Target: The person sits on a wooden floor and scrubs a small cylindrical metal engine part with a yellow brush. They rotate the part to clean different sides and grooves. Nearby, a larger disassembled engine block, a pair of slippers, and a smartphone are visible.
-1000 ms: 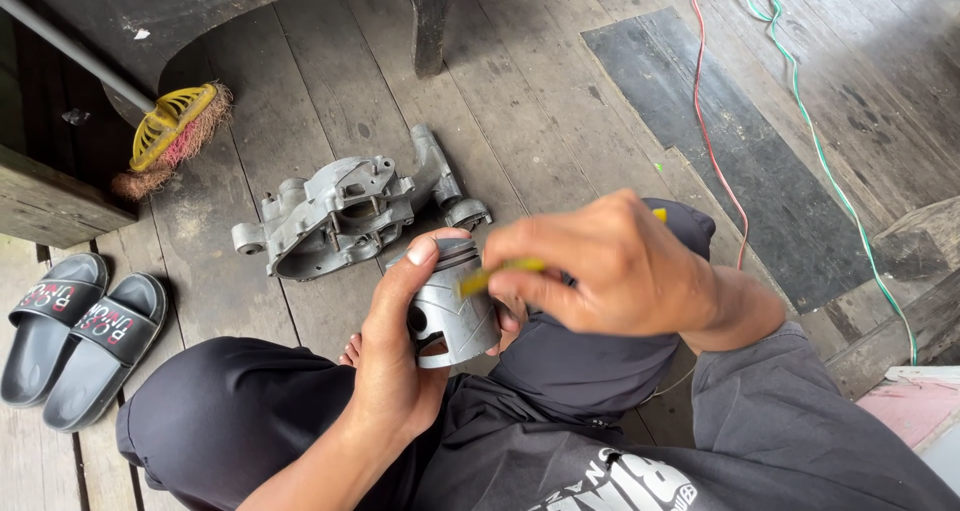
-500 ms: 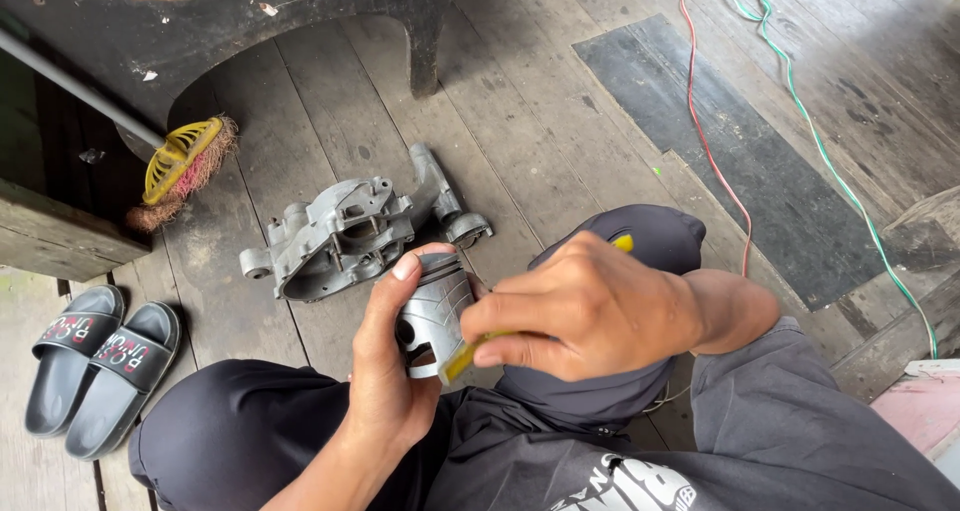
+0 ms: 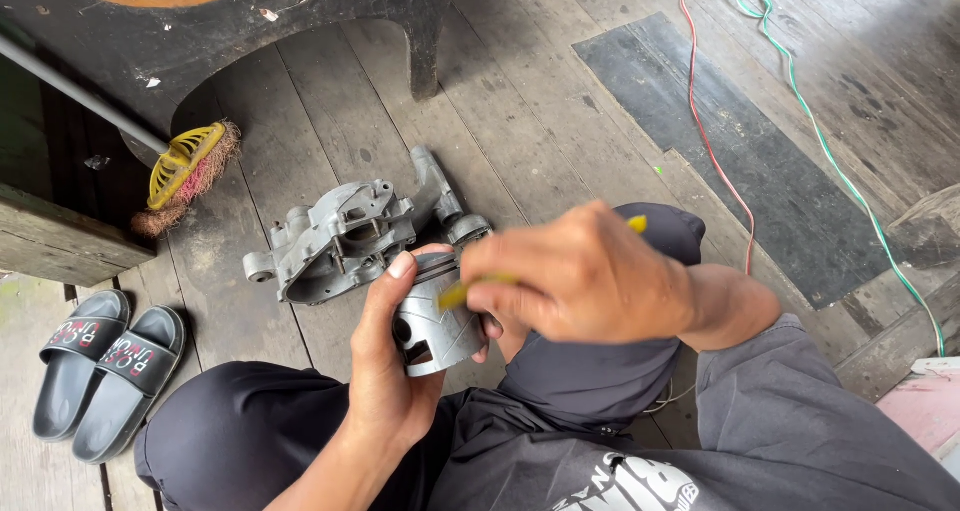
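The left hand (image 3: 390, 371) is wrapped around a grey metal piston (image 3: 435, 316), thumb up along its ringed top, holding it above the person's lap. The right hand (image 3: 580, 276) is closed around a thin yellow tool (image 3: 455, 293) (its tip blurred) that lies against the piston's upper side; the tool's far end pokes out behind the knuckles. Just beyond the piston, on the plank floor (image 3: 560, 121), lies a grey cast engine casing (image 3: 345, 236). A yellow brush (image 3: 190, 161) rests near the floor's far left, under a dark wooden frame. A pair of dark slides (image 3: 100, 366) sits at the left edge. Red and green wires (image 3: 760, 91) trail along the right side.
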